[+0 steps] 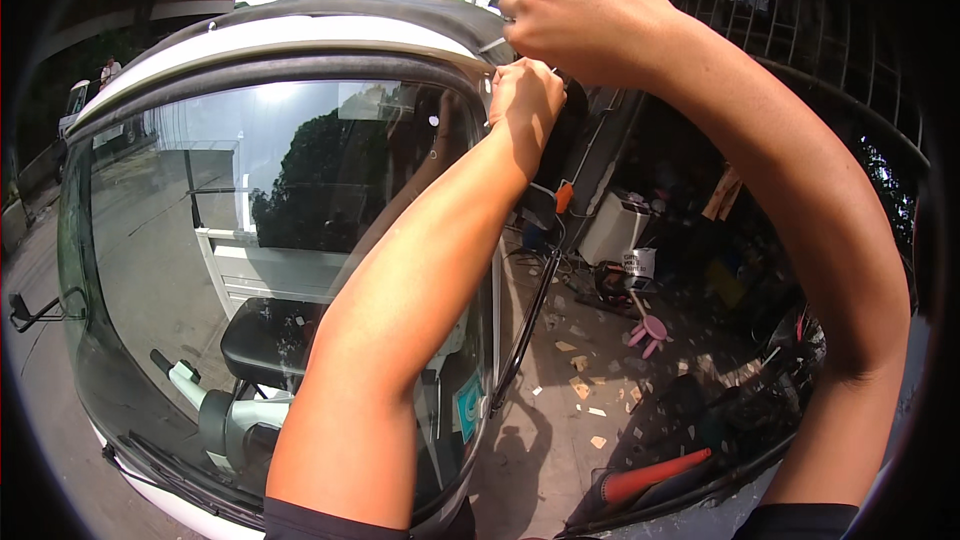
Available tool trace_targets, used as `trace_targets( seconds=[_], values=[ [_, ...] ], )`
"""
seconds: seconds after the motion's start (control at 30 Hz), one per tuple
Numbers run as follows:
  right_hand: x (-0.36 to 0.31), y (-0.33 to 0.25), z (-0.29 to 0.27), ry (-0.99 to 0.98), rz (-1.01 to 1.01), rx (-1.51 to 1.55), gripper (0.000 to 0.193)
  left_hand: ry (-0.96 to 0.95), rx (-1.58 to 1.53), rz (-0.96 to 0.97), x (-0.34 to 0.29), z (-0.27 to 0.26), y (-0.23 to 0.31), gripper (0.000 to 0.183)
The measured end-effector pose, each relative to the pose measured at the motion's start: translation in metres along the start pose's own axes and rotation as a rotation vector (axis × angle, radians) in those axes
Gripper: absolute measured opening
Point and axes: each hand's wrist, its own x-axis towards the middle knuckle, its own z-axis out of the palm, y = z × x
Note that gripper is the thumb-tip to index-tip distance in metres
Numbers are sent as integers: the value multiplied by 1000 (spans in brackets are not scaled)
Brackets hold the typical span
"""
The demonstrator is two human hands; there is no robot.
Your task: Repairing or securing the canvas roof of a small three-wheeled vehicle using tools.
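Observation:
Both my arms reach up to the top right corner of a small vehicle's windshield [350,170], which sits in a white frame [330,35] under a dark roof cover [350,2]. My left hand [527,100] is closed against the corner of that frame; what its fingers hold is hidden. Just above and to the right, my right hand [590,20] is closed too, its knuckles turned up. A thin pale strip [492,44] shows below its fingers, by the roof's edge. I cannot make out what the right hand grips.
Through the glass show a black seat [270,340] and handlebar parts [190,380]. A mirror [22,312] juts out at far left. On the right are a white cabinet-like box [615,230], a pink stool [648,330], an orange-red cone [655,475] and scattered scraps [580,387].

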Motion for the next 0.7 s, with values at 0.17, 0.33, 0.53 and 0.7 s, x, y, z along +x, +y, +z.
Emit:
trace_targets(
  seconds=[0.17,0.33,0.53,0.7],
  values=[
    [2,11,12,213,415,476,9,63,135,-19,-9,-14,4,18],
    [-2,6,12,-230,1116,1368,19,-58,187,3,-17,-34,3,21],
    [-28,-9,19,-80,192,300,20,-47,25,23,-7,-12,-2,22],
    [-35,-13,24,77,279,353,20,-60,47,-63,-2,-1,-2,29]
  ],
)
